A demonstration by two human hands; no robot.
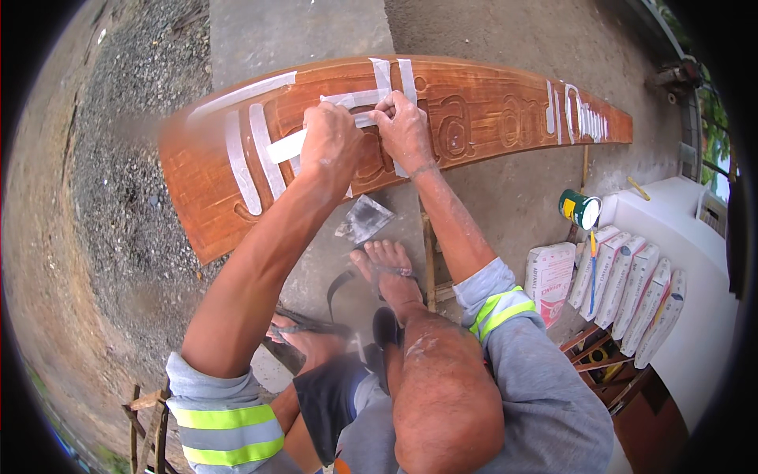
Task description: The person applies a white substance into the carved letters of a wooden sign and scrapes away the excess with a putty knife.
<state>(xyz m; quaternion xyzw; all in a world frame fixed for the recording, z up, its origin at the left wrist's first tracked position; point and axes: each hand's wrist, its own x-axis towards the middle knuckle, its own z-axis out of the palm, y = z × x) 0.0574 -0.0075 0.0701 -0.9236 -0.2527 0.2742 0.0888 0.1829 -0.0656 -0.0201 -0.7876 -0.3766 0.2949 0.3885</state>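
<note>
A long reddish-brown wooden board (489, 95) with carved letters lies across in front of me, several of its letters edged with white masking tape (267, 150). My left hand (332, 138) is closed in a pinch on a strip of masking tape (287, 147), whose loose end sticks out to its left. Just to the right, my right hand (404, 133) pinches the same strip, a short piece of which shows between the two hands. Both hands are over the carved letters at the board's left-middle part. The fingertips partly hide the strip.
Below the board, near my foot, lies a grey-smeared flat sheet (366, 220). To the right stand a green paint can (579, 208), several white filled bags (624, 280) and a white wall (671, 213). Gravel (130, 158) spreads at the left, beside concrete (296, 28).
</note>
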